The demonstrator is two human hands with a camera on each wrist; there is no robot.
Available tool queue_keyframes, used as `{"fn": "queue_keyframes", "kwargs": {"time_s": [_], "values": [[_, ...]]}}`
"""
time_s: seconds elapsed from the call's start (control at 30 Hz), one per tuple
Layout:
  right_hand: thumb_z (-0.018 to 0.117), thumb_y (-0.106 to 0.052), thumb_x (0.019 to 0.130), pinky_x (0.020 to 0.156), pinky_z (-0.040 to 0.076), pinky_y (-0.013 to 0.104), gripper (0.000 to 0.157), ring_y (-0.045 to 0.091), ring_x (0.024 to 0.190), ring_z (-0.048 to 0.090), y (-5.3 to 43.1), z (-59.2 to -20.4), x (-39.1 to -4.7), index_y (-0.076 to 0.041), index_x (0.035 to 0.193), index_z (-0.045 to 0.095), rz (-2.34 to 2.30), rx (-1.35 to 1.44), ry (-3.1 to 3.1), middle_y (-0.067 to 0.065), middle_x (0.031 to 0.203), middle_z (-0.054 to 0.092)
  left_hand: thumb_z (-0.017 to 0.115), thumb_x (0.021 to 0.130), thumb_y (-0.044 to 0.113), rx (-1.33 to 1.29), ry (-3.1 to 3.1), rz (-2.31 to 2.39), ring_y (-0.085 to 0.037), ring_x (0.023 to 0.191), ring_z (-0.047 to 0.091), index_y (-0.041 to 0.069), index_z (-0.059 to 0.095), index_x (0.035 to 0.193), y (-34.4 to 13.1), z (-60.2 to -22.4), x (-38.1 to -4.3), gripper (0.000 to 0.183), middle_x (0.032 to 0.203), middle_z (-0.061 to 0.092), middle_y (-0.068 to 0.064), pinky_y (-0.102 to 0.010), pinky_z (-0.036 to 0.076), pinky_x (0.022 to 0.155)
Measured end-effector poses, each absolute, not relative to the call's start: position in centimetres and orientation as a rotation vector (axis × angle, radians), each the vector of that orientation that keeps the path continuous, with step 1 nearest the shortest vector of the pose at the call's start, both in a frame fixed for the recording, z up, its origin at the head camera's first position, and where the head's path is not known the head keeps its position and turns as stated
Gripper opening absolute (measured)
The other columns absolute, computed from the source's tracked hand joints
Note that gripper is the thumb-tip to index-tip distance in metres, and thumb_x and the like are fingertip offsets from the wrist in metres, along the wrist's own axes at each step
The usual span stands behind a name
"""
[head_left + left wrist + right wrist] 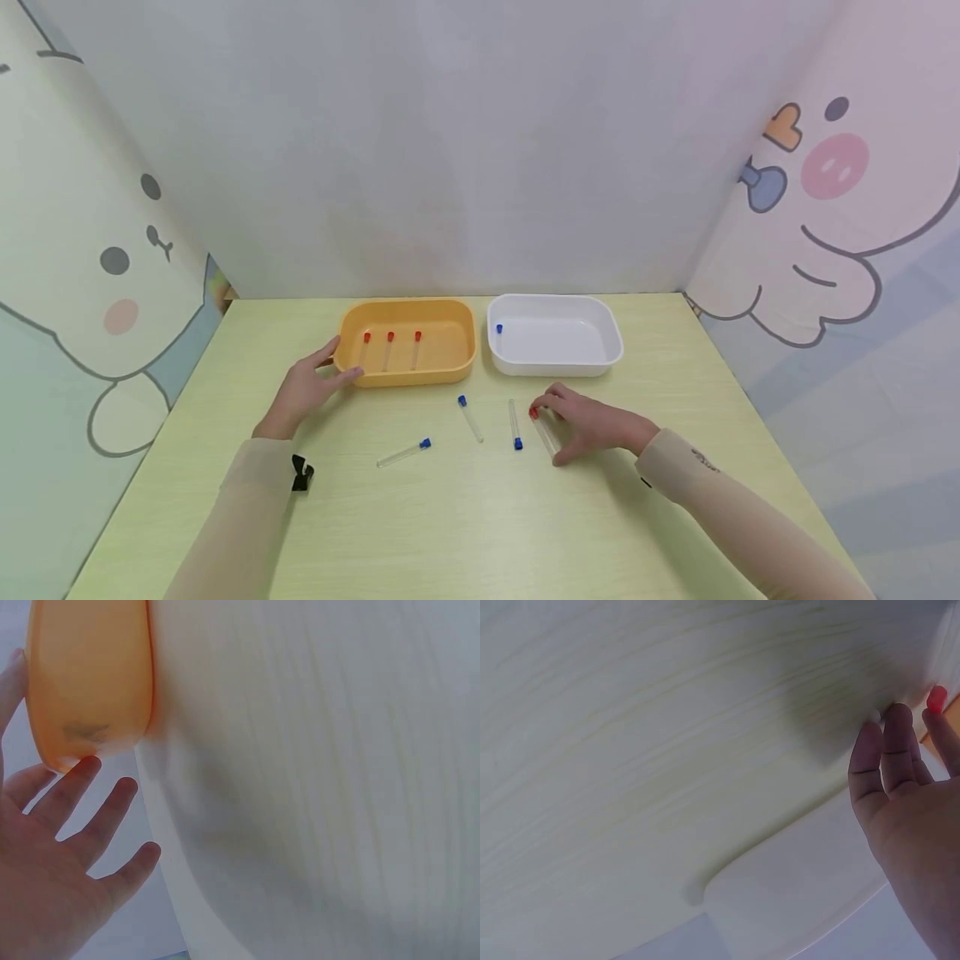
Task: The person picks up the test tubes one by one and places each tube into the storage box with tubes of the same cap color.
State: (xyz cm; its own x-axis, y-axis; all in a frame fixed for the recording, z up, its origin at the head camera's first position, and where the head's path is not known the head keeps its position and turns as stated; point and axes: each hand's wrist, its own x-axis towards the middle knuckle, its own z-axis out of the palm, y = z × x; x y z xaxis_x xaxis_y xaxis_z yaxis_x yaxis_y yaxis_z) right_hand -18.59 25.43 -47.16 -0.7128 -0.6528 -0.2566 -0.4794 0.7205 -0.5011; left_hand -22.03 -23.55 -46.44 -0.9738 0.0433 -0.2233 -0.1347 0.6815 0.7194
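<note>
My right hand (592,422) spans a test tube (546,437) with a red cap, fingertips at the cap and thumb at the clear end. In the right wrist view the red cap (937,699) shows against a fingertip. My left hand (306,390) touches the left end of an orange tray (408,378), thumb at its front corner. The left wrist view shows those fingers (105,821) spread and fairly straight beside the tray. Three red-capped tubes (388,350) lie side by side in it. Three blue-capped tubes (471,419) lie loose on the table between my hands.
A white tray (555,368) stands right of the orange one, with a blue cap (499,329) visible at its left inside. A black clip-like piece (302,473) is by my left sleeve. Behind the pale wooden table (450,533) hangs a light curtain (450,167).
</note>
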Motion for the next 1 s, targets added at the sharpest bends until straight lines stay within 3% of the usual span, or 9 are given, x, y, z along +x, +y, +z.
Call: {"fn": "queue_keyframes", "kwargs": {"time_s": [0.3, 0.6, 0.8, 1.0], "values": [[0.093, -0.037, 0.074, 0.096, 0.054, 0.038, 0.082, 0.018, 0.111, 0.056, 25.0, -46.2, -18.6, -0.018, 0.141, 0.049, -0.636, -0.810, 2.521, 0.003, 0.132, 0.048, 0.070, 0.093, 0.057, -0.078, 2.655, 1.178, -0.049, 0.153, 0.030, 0.024, 0.013, 0.166, -23.4, -46.2, -22.0, 0.099, 0.168, 0.027, -0.025, -0.068, 0.032, 0.120], [0.091, -0.035, 0.077, 0.089, 0.055, 0.034, 0.082, 0.020, 0.112, 0.058, 24.3, -44.2, -18.8, -0.018, 0.144, 0.047, -0.695, -0.808, 2.500, 0.004, 0.139, 0.048, 0.070, 0.093, 0.056, -0.075, 2.666, 1.190, -0.048, 0.152, 0.031, 0.023, 0.014, 0.166, -23.4, -46.3, -21.9, 0.098, 0.168, 0.028, -0.024, -0.068, 0.033, 0.119], [0.091, -0.034, 0.078, 0.093, 0.056, 0.045, 0.083, 0.027, 0.115, 0.059, 23.6, -42.7, -19.2, -0.019, 0.146, 0.045, -0.720, -0.854, 2.482, 0.009, 0.140, 0.048, 0.070, 0.093, 0.056, -0.061, 2.669, 1.194, -0.048, 0.152, 0.032, 0.023, 0.015, 0.166, -23.5, -46.7, -21.9, 0.098, 0.167, 0.030, -0.026, -0.068, 0.033, 0.119], [0.091, -0.037, 0.078, 0.094, 0.056, 0.043, 0.082, 0.022, 0.114, 0.060, 22.4, -40.6, -20.3, -0.021, 0.145, 0.047, -0.701, -0.886, 2.537, 0.003, 0.140, 0.048, 0.070, 0.093, 0.058, -0.037, 2.683, 1.197, -0.048, 0.151, 0.033, 0.023, 0.015, 0.166, -23.8, -46.7, -21.9, 0.099, 0.167, 0.030, -0.026, -0.068, 0.034, 0.118]]}}
